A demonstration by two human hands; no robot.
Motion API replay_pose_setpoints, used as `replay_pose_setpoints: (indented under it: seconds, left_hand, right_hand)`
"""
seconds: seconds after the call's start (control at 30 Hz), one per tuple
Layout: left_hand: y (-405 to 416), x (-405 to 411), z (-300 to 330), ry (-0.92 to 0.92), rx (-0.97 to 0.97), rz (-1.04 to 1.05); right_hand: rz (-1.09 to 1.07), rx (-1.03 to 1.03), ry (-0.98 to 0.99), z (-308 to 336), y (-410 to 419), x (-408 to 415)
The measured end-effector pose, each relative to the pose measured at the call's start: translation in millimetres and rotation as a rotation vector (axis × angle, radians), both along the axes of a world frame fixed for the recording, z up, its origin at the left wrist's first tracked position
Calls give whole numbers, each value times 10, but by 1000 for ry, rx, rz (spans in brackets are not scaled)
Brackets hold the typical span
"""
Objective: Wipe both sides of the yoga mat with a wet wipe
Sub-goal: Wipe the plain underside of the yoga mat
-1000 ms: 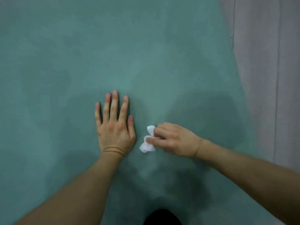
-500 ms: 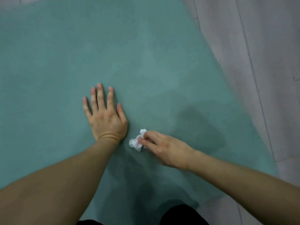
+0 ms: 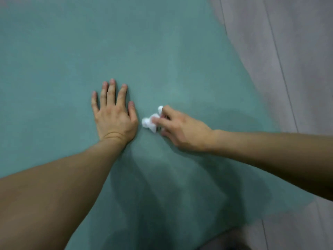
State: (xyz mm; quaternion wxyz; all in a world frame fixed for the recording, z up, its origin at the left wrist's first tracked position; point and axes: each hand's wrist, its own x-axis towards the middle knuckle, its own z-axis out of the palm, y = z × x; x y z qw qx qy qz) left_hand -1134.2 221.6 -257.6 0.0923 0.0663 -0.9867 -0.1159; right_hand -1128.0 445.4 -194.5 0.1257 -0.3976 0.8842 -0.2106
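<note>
A teal yoga mat [image 3: 162,47] lies flat on the floor and fills most of the view. My left hand [image 3: 114,114] rests palm down on it, fingers spread and pointing away from me. Just to its right, my right hand [image 3: 182,130] presses a crumpled white wet wipe [image 3: 150,121] onto the mat with its fingertips. The wipe sticks out to the left of my fingers, a short gap from my left thumb. Darker patches show on the mat around and below my hands.
Grey plank flooring [image 3: 288,60] runs along the mat's right edge and past its near right corner. A dark shape at the bottom edge [image 3: 232,247] is part of my body.
My right hand slid the wipe down and to the left beside my left hand, then back up and to the right. The view shifted, showing more floor. My left hand stays planted.
</note>
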Motion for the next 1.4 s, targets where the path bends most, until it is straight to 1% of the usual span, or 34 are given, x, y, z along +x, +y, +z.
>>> replay_pose_setpoints:
  seconds: [0.07,0.1,0.13,0.17,0.2,0.27,0.33,0.37,0.4,0.43,0.47,0.53,0.57,0.6,0.63,0.67,0.7,0.73,0.8,0.83,0.87,0.9,0.97,1.0,1.03,1.07,1.1,1.13,1.17,1.23,1.3,1.33,1.37,1.4]
  left_hand:
    - [-22,-28,15,34,9,-4]
    - [-35,-25,17,45,-6,-17]
    - [-30,-15,13,57,-39,-40]
    - [-25,2,12,72,-81,-80]
    - [-27,48,32,72,-118,-137]
    - [-19,279,81,24,-164,-219]
    - [57,650,126,-44,-160,-180]
    - [104,841,128,-85,-157,-147]
    - [154,1015,110,-124,-145,-126]
    - [198,1145,88,-140,-130,-104]
    - [232,1216,70,-136,-125,-85]
    - [255,1229,52,-111,-108,-60]
    - [255,1227,37,-95,-99,-50]
    - [257,1221,22,-75,-97,-44]
    - [264,1212,15,-64,-96,-43]
    - [273,1216,21,-66,-94,-47]
    - [281,1234,35,-71,-90,-45]
    - [285,1245,41,-66,-88,-44]
    - [293,1230,62,-58,-80,-45]
    - [287,1224,67,-59,-72,-41]
    - [283,1227,69,-56,-66,-35]
    - [282,1232,64,-50,-63,-33]
    - [277,1224,63,-36,-53,-37]
    - [272,1212,57,-25,-46,-36]
    - [275,1205,53,-14,-43,-32]
    - [285,1206,46,-5,-45,-30]
    - [293,1211,34,0,-47,-31]
    - [292,1214,24,3,-46,-31]
    - [288,1219,21,2,-45,-30]
    - [293,1224,30,-10,-54,-35]
    - [298,1218,35,-20,-61,-26]
    - [305,1216,48,-22,-61,-21]
    - [314,1216,65,-23,-60,-24]
    - [324,1217,72,-25,-59,-26]
  right_hand:
    - [226,51,-18,-34,76,382]
    - [301,52,-22,-29,95,473]
    - [327,52,-6,-19,122,466]
    - [286,34,27,-10,144,375]
    - [198,9,63,5,176,223]
    - [-53,1,155,17,298,-245]
    - [-366,17,187,-52,427,-699]
    - [-530,-1,159,-68,416,-777]
    - [-616,-19,133,-114,349,-713]
    - [-605,-37,110,-110,240,-511]
    - [-495,-68,93,-140,139,-228]
    - [-116,-127,39,-173,34,428]
    - [67,-127,-9,-152,56,678]
    - [208,-92,-29,-165,91,738]
    - [283,-58,1,-130,134,636]
    - [268,-38,68,-146,174,360]
    - [189,15,155,-132,222,12]
    - [22,51,196,-152,294,-380]
    - [-395,80,231,-130,432,-1066]
    - [-535,78,222,-105,449,-1198]
    - [-570,63,223,-121,421,-1140]
    - [-534,53,219,-99,352,-868]
    - [-341,-62,138,-86,215,5]
    - [-142,-122,67,-89,192,501]
    - [88,-119,2,-71,220,929]
    - [290,-77,-6,-55,257,1114]
    - [423,-50,15,-23,316,1081]
    - [397,-46,47,-33,370,872]
    - [252,-51,64,-13,410,572]
    - [-88,52,131,54,529,-55]
    - [-367,90,212,34,632,-384]
    - [-463,103,226,43,589,-310]
    - [-481,104,221,-1,537,-83]
    - [-406,55,159,-43,455,266]
